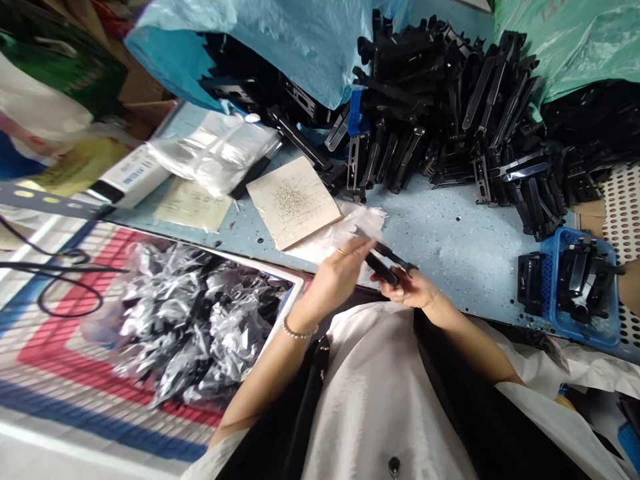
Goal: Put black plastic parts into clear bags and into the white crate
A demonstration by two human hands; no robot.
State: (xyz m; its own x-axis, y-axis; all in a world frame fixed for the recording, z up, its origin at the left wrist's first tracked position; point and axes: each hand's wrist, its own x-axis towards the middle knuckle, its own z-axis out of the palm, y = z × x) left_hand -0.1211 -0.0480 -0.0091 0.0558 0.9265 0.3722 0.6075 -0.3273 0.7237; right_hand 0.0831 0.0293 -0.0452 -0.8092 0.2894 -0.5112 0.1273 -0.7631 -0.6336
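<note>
A black two-armed part [384,268], long and narrow like the pieces piled behind it, is held between my hands just above the table's front edge. My right hand [413,290] is closed around its right side, with the thumb and fingers on the arms. My left hand [343,273], with a ring and a beaded bracelet, has its fingers pressed together at the part's left end; its fingertips are partly hidden. Thin white plastic bags [320,245] lie flat right behind my left hand, partly under a pale square board [295,203] with a speckled patch.
Black parts [410,100] are heaped at the back, beside a blue plastic bag [280,40] and a green bag [595,47]. A blue basket [583,333] holds more at right. Bagged pieces [195,320] fill a crate at left below the table. Clear packaging [215,150] lies at back left.
</note>
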